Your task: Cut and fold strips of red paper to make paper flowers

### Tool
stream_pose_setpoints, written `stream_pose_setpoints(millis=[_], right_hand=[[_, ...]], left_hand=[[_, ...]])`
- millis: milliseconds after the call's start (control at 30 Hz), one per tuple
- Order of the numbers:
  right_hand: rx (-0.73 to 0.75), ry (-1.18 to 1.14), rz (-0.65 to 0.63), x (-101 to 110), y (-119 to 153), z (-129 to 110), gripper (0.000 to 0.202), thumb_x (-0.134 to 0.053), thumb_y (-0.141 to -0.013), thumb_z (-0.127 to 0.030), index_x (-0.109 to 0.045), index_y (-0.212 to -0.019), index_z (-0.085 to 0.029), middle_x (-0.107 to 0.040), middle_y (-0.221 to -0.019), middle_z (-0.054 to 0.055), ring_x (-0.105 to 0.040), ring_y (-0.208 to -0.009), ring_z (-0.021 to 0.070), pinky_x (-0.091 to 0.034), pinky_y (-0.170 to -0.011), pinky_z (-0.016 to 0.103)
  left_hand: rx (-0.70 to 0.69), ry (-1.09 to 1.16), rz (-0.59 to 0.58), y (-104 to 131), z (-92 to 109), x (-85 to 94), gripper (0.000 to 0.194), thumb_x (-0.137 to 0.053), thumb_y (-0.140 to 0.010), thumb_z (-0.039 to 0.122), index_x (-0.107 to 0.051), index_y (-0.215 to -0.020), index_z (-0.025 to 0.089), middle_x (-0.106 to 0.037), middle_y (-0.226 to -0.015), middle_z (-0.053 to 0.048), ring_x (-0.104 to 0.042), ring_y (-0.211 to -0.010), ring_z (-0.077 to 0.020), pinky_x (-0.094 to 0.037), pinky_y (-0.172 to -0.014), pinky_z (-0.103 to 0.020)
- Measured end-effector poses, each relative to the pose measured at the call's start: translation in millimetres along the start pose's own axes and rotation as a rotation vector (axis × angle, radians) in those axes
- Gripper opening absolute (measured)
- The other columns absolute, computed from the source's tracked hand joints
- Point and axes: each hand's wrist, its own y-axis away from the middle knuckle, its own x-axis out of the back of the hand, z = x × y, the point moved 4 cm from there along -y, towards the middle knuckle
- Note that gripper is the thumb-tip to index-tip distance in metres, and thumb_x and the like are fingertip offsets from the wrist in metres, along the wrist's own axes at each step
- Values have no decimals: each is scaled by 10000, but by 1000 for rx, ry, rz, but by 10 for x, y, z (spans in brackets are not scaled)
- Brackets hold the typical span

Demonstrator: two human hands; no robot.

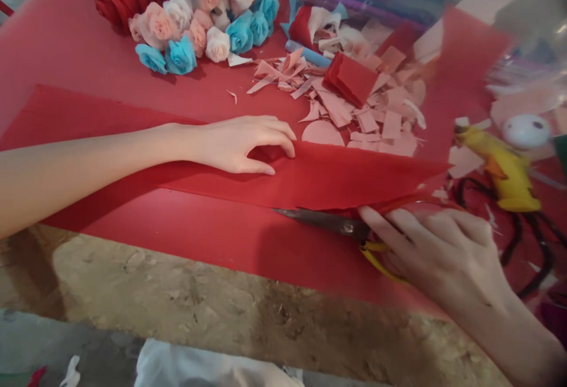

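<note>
A long strip of thin red crepe-like paper (345, 174) lies across the table. My left hand (239, 143) rests on the strip's middle, with its thumb apart from the curved fingers and nothing gripped. Scissors (328, 220) with dark blades and yellow handles are in my right hand (447, 251). Their blades point left along the strip's near edge and look nearly closed. The fingers of my right hand also touch the right part of that edge, and they partly hide the handles.
Paper roses (179, 56) in red, pink, white and blue stand at the back left. Pink scraps (336, 106) and a folded red piece (349, 78) lie behind the strip. A yellow figure (509, 174) with dark limbs is at the right. The red table's front edge (177, 248) runs below.
</note>
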Motion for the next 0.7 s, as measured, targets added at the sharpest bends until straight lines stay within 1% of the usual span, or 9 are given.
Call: stream_pose_setpoints(millis=[100, 167, 300, 400, 467, 567, 633, 700], right_hand=[[-31, -23, -13, 24, -50, -37, 357, -322, -884, -197, -633, -1027, -98, -534, -670, 69, -389, -648, 204, -270, -563, 338], [-45, -31, -21, 48, -119, -73, 371, -321, -875, -205, -638, -1022, -79, -548, -677, 82, -387, -654, 211, -270, -570, 343], [-27, -44, -9, 85, -256, -134, 336, -375, -824, -148, -646, -1002, -60, -565, -677, 89, -369, -643, 212, -272, -578, 339], [-26, -50, -3, 87, -310, -138, 326, -396, -794, -105, -656, -990, -87, -582, -702, 85, -389, -666, 211, -297, -617, 335], [-22, -44, 16, 92, -315, -130, 325, -397, -789, -73, -668, -961, -118, -588, -711, 78, -394, -678, 208, -309, -641, 329], [16, -44, 45, 104, -293, -127, 341, -387, -793, -24, -680, -918, -146, -572, -674, 62, -381, -668, 201, -308, -624, 313], [26, -53, 43, 108, -281, -133, 361, -373, -792, -3, -682, -915, -143, -555, -649, 57, -369, -654, 198, -297, -599, 308], [-4, -62, 31, 115, -288, -141, 348, -369, -800, -32, -679, -931, -118, -542, -636, 64, -358, -640, 200, -284, -582, 316]], left_hand=[[-8, -3, 2, 0, 6, 2, 261, -544, -831, 230, -581, -1076, 149, -549, -1188, -120, -494, -1104, -214, -348, -936, -317], [-12, -6, 2, 0, 12, 4, 263, -538, -834, 229, -578, -1077, 136, -549, -1183, -124, -494, -1102, -208, -347, -938, -308], [-9, -3, 5, -1, 17, 6, 256, -536, -832, 225, -581, -1072, 147, -548, -1190, -122, -491, -1105, -212, -343, -947, -321], [-2, 4, 4, -4, 15, 3, 258, -544, -826, 219, -581, -1073, 154, -546, -1196, -121, -489, -1109, -215, -345, -946, -325], [7, 5, -1, -6, 8, -2, 261, -552, -824, 223, -580, -1076, 162, -541, -1200, -114, -485, -1115, -211, -343, -947, -317], [7, 3, 0, -7, 3, -4, 262, -560, -822, 225, -581, -1076, 164, -543, -1197, -108, -485, -1115, -208, -339, -950, -312], [-4, 2, 7, -6, 6, -3, 263, -558, -822, 220, -582, -1074, 149, -550, -1187, -116, -489, -1110, -209, -341, -951, -311], [-14, 4, 11, -6, 10, -2, 264, -554, -822, 212, -583, -1073, 136, -556, -1178, -125, -494, -1105, -211, -346, -949, -312]])
